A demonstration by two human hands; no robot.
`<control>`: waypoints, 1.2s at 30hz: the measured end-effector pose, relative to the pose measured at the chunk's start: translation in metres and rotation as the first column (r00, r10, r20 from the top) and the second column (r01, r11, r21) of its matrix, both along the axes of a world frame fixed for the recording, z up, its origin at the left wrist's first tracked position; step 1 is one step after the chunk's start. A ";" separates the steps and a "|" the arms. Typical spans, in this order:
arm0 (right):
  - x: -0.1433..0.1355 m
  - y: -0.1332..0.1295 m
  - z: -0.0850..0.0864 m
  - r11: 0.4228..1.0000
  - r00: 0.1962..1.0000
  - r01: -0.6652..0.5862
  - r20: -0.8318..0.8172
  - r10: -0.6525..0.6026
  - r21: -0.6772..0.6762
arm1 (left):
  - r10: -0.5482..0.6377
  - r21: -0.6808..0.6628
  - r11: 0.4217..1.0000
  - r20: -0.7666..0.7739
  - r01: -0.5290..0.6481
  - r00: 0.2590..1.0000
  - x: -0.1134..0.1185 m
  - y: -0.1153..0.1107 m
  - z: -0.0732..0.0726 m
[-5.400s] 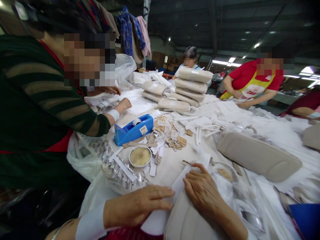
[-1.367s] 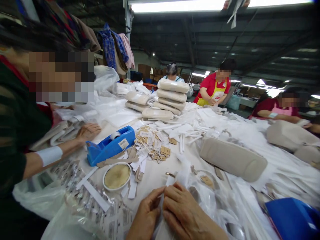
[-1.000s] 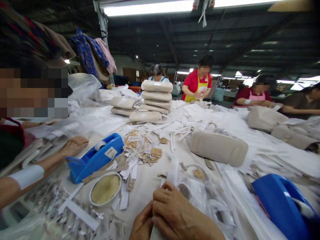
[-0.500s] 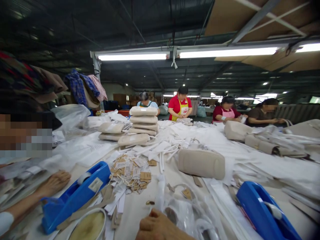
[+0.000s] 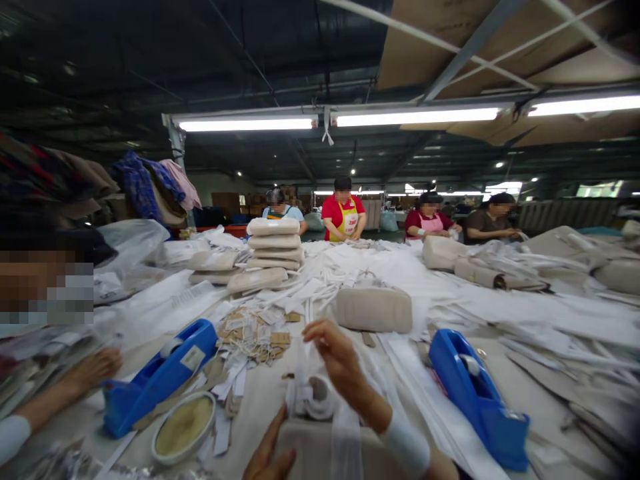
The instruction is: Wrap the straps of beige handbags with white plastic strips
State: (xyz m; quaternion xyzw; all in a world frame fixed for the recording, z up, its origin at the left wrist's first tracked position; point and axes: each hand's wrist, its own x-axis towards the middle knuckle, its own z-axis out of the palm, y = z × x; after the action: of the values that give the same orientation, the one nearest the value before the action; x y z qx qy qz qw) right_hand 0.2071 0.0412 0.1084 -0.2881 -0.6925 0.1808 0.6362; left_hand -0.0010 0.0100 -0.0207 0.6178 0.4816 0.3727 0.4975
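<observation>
In front of me lies a beige bag [image 5: 310, 450] with a white band across it, cut off by the bottom edge. My left hand [image 5: 270, 450] rests at its left side, fingers apart, thumb near the bag. My right hand [image 5: 337, 360] is raised above the clear plastic and a rolled white strap [image 5: 320, 399] beyond the bag; its fingers are bent and slightly blurred, and I cannot make out anything between them. Farther back sits another beige bag [image 5: 374, 309]. Paper tags with strings [image 5: 255, 333] are heaped left of my right hand.
Blue tape dispensers stand at left [image 5: 160, 377] and right [image 5: 477, 393]. A round tub [image 5: 184, 428] is at lower left. Beige pouches [image 5: 274, 243] are stacked behind. A neighbouring person's arm [image 5: 65, 390] reaches in from the left. Several people work across the table.
My right hand has risen into full view with its forearm, and my left hand now shows at the bottom. The near beige bag has come into view. The camera view has shifted.
</observation>
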 end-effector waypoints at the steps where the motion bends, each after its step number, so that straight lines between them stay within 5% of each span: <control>1: 0.016 -0.004 0.009 0.997 0.994 0.070 -0.081 -0.072 -0.035 | 0.006 -0.038 0.999 0.022 -0.005 1.000 0.003 -0.007 0.005; 5: 0.088 -0.037 0.007 0.923 0.902 0.303 -0.242 -0.358 -0.236 | -0.006 -0.136 0.991 0.034 0.011 0.999 0.011 -0.020 0.030; 8: 0.116 -0.086 -0.021 0.765 0.830 0.411 -0.143 -0.539 -0.496 | -0.008 -0.149 0.989 -0.003 0.008 1.000 0.013 -0.020 0.038; 13: 0.106 -0.140 -0.081 0.470 0.815 0.409 0.082 -0.574 -0.782 | -0.002 -0.158 0.987 0.017 0.005 1.000 0.013 -0.020 0.038; 18: 0.086 -0.129 -0.105 0.350 0.824 0.392 0.155 -0.546 -0.851 | -0.001 -0.172 0.985 0.084 0.016 0.996 0.014 -0.019 0.034; 25: 0.086 -0.125 -0.105 0.314 0.840 0.326 0.121 -0.529 -0.892 | 0.009 -0.210 0.978 0.124 0.017 0.992 0.011 -0.015 0.021; 30: 0.084 -0.131 -0.099 0.308 0.843 0.291 0.090 -0.531 -0.906 | -0.001 -0.212 0.977 0.128 0.028 0.992 0.012 -0.016 0.027; 33: 0.088 -0.136 -0.097 0.362 0.869 0.272 0.066 -0.491 -0.892 | -0.007 -0.182 0.983 0.080 0.021 0.997 0.014 -0.020 0.034; 36: 0.101 -0.146 -0.100 0.493 0.910 0.260 0.040 -0.412 -0.830 | 0.003 -0.154 0.988 0.015 -0.001 1.000 0.015 -0.022 0.041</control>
State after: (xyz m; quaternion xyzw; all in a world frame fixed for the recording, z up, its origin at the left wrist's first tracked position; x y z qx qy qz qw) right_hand 0.3077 -0.1044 0.0079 -0.6635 -0.4032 0.3763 0.5057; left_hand 0.0141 -0.0120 0.0199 0.5741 0.5059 0.3395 0.5470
